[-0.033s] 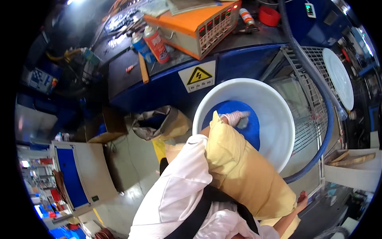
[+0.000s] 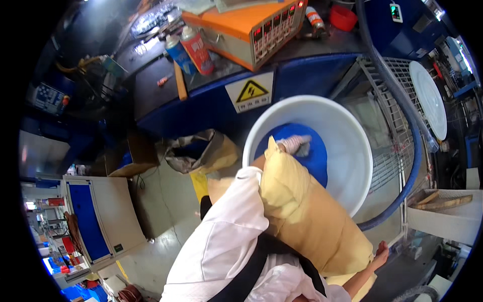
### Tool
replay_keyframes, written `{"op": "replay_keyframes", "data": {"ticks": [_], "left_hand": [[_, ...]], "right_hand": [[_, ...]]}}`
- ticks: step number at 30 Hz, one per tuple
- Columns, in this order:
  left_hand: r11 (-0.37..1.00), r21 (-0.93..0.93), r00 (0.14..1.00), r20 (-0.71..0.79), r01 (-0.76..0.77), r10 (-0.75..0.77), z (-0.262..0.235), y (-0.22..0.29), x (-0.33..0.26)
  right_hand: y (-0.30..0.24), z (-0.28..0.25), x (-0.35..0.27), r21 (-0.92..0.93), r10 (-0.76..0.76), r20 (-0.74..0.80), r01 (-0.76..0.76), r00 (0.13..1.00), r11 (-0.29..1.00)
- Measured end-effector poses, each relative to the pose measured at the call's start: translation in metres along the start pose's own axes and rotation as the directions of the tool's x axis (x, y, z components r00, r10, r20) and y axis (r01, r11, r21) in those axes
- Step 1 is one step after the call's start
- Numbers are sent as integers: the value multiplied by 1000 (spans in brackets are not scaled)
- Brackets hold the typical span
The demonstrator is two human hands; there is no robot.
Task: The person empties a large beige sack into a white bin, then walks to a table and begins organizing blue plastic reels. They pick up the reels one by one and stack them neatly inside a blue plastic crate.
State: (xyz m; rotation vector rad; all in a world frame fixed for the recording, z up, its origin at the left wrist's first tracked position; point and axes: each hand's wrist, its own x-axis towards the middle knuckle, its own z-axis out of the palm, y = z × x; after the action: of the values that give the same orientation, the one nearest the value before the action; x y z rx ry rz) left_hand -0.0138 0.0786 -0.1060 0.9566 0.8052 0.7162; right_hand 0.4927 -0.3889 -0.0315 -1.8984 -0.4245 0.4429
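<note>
A large tan paper sack (image 2: 317, 216) lies tilted across my front, its upper corner over the rim of a round white tub (image 2: 349, 151). Blue material (image 2: 314, 168) covers part of the tub's bottom. My left hand (image 2: 296, 144), in a pale striped glove with grey on it, reaches past the sack's corner into the tub. Its visible fingers look stretched out; the palm is partly hidden. My bare right hand (image 2: 382, 254) is at the sack's lower end, fingers curled up beside its corner, and grips it there. The right palm is hidden.
Behind the tub stands a dark bench (image 2: 161, 98) bearing an orange control box (image 2: 236, 30) and spray cans (image 2: 197, 50). An opened sack (image 2: 201, 151) sits left of the tub. A thick grey-blue hose (image 2: 410, 121) curves past a wire rack (image 2: 390, 95) on the right.
</note>
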Motion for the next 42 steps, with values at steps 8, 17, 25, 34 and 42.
{"op": "replay_keyframes", "data": {"ticks": [8,17,25,34,42], "left_hand": [[858,-512,920,-356,-45,-165,-78,-19,-33],[981,-125,988,-47,-150,145,-117,70,-216],[984,-89,965,-227,-156,133,-56,49,-246],[968,228,873,-446,-104,198,-53,31,-202],[804,581,773,-450,-127,447,-59,28,-179]], "right_hand": [[-260,312,-257,63,-345,719,437,603,897],[-198,444,-290,-90,-417,832,831,366,549],[-179,462,-277,10,-502,771,781,392,625],[-156,491,-246,63,-445,776,646,447,761],[-142,510,-226,80,-432,773,605,464,792]]}}
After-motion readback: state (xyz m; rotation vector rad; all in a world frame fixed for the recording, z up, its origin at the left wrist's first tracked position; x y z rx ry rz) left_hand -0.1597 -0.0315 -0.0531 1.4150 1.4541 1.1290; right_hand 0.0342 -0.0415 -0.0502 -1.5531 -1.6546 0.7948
